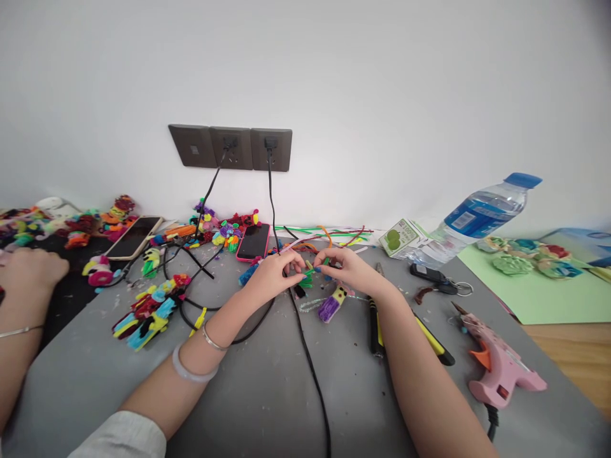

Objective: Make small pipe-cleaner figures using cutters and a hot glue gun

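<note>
**Small Fingers, Smaller Piece: Pipe-Cleaner Work at the Grey Table**

While both hands meet over the middle of the grey table, the left hand and the right hand pinch a small green pipe-cleaner piece between them, fingertips closed on it from either side. It sits just above the tabletop, in front of the black cable that runs down from the wall socket. To do this bit well, I'd say the grip should stay close to the bend, one hand holding the piece steady while the other does the twisting, so the fuzzy wire doesn't spring loose or kink in the wrong spot.

Just near of the hands lies a purple and yellow figure; to the right rest a pink glue gun and a tipped water bottle. Far left, finished colourful figures and two phones crowd the cables.

Exactly how the green piece is shaped I cannot tell: the fingers cover most of it, and a blue fleck at the fingertips could be part of it or a painted nail. Another person's hand at the left edge is curled, its work cut off by the frame.
</note>
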### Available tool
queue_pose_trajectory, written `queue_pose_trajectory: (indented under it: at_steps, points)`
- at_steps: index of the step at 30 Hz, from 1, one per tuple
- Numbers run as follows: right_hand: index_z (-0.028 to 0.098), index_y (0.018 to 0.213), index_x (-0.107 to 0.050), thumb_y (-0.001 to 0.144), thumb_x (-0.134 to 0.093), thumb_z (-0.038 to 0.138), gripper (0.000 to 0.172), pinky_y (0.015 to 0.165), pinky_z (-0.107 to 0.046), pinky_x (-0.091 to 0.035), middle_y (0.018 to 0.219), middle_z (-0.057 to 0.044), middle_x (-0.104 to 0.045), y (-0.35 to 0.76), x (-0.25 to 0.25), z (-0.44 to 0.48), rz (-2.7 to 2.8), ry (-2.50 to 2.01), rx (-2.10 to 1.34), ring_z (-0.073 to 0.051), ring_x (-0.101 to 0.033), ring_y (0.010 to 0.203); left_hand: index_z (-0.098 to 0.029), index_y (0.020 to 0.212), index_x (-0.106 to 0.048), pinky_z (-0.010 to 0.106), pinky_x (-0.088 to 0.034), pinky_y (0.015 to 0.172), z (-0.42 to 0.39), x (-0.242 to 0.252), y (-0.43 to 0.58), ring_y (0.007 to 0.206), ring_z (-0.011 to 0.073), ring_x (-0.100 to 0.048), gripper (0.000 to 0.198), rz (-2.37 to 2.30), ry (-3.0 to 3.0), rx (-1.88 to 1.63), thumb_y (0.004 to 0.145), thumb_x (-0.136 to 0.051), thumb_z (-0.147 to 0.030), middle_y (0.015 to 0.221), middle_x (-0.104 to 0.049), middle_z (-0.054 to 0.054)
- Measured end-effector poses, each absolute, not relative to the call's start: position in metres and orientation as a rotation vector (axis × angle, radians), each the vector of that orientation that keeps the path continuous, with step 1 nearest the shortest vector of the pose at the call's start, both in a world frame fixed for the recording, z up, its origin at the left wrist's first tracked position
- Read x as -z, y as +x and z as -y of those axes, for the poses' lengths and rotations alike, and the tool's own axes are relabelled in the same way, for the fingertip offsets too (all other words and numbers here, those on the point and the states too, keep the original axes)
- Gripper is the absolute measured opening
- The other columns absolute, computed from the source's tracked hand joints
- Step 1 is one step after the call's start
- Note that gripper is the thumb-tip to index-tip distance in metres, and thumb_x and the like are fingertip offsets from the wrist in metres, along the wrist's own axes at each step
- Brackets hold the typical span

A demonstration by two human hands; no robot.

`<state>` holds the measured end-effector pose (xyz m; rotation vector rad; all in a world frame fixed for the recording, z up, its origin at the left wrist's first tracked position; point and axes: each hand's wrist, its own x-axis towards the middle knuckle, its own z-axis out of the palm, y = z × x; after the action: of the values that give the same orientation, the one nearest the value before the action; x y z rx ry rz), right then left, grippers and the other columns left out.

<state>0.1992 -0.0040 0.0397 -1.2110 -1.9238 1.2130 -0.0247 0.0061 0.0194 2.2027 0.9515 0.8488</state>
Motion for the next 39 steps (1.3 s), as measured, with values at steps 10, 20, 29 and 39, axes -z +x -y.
queue_pose_trajectory:
  at_steps: [10,20,29,39]
  points:
    - [0.020,0.091,-0.064,0.086,-0.061,0.035,0.016,0.052,-0.026,-0.044,0.080,-0.002,-0.063,0.191,-0.041,0.003,1.816,-1.064,-1.163,-0.012,-0.052,0.057,-0.019,0.089,-0.062,0.020,-0.042,0.059,-0.001,-0.022,-0.020,0.066,0.0094,-0.055,0.012,-0.896,2.145,-0.968,0.079,-0.058,-0.013,0.081,-0.062,-0.001]
    - [0.019,0.084,-0.063,0.085,-0.065,0.041,0.023,0.067,-0.028,-0.047,0.081,-0.003,-0.063,0.191,-0.046,0.003,1.738,-0.991,-1.194,-0.016,-0.058,0.075,-0.018,0.090,-0.067,0.022,-0.042,0.057,0.002,-0.031,-0.019,0.069,0.0123,-0.057,0.009,-0.850,2.064,-1.145,0.082,-0.063,-0.018,0.088,-0.066,0.005]
    - [0.018,0.084,-0.063,0.083,-0.067,0.043,0.024,0.067,-0.028,-0.049,0.078,-0.003,-0.067,0.188,-0.052,0.006,1.724,-0.961,-1.266,-0.016,-0.063,0.073,-0.018,0.080,-0.069,0.024,-0.043,0.057,0.000,-0.028,-0.019,0.071,0.0136,-0.059,0.004,-0.743,2.034,-1.265,0.081,-0.066,-0.019,0.084,-0.066,0.006]
    - [0.020,0.084,-0.065,0.082,-0.068,0.044,0.024,0.059,-0.028,-0.051,0.076,-0.004,-0.070,0.191,-0.048,0.006,1.695,-0.996,-1.323,-0.018,-0.067,0.070,-0.017,0.084,-0.067,0.025,-0.046,0.064,0.005,-0.032,-0.018,0.080,0.0159,-0.062,0.005,-0.759,2.055,-1.204,0.080,-0.064,-0.015,0.085,-0.065,0.006]
